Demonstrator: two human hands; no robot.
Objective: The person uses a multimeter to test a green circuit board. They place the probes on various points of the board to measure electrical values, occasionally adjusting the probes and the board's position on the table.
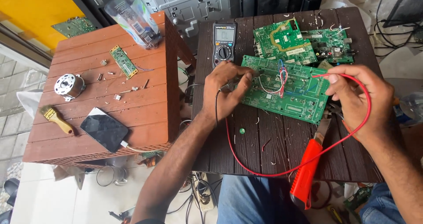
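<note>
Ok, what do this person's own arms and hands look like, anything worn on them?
Both arms are bare from the bottom edge of the picture to the fingertips: no sleeves, no gloves show. The left hand and the right hand carry no ring, watch or wristband that can be seen. A dark strip at the left arm's lower end might be a sleeve edge, too little shows to tell. Blue jeans cover the legs below.

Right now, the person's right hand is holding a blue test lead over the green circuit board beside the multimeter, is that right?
Not quite: the test lead is red, not blue, as the head view shows. The right hand does hold it over the green circuit board beside the multimeter.
</note>
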